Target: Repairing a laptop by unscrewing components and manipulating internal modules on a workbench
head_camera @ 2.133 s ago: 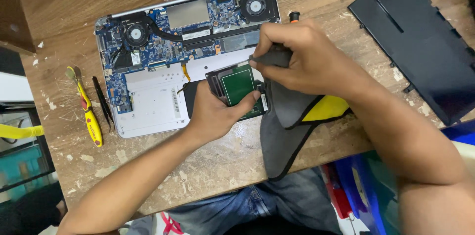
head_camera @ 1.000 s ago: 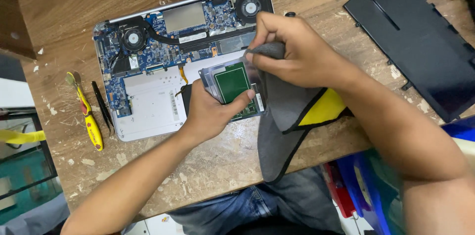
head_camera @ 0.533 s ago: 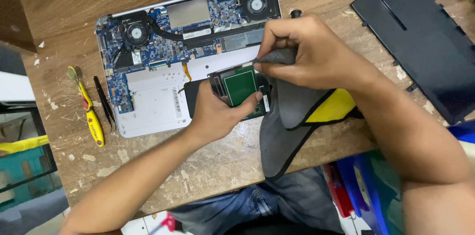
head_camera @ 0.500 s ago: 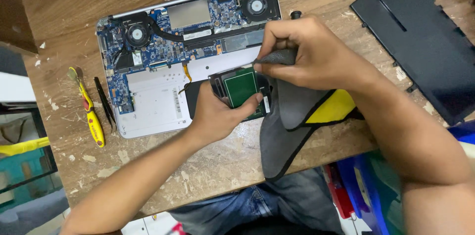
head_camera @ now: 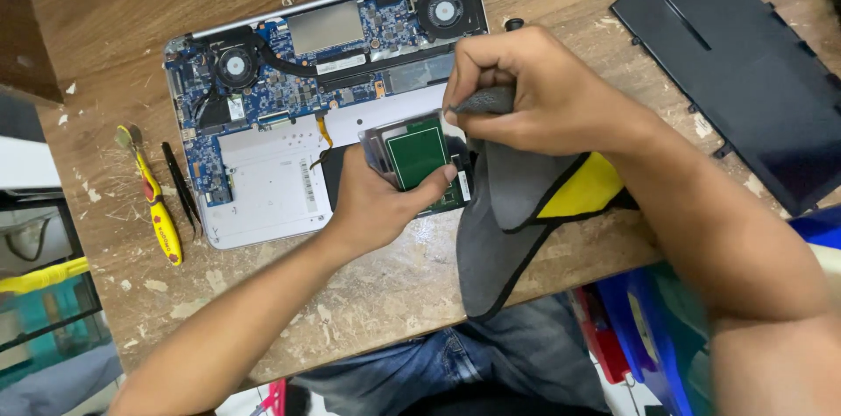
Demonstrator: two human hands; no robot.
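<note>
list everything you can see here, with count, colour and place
opened laptop base with exposed circuit board: 1, silver and blue, table centre
green rectangular circuit part: 1, under left thumb
grey cloth with yellow patch: 1, over table's near edge
flat black panel: 1, right
yellow-handled screwdriver: 1, left
black tweezers: 1, beside screwdriver
worn wooden table: 1, brown
left hand: holds green part
right hand: pinches cloth

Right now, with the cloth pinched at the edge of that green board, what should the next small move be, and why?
Probably a short wipe of the grey cloth across the green board. The right hand pinches a fold of cloth at the board's upper right corner, while the left hand props the board tilted over the open laptop, thumb on its lower edge. Its face lies exposed and steadied.
</note>
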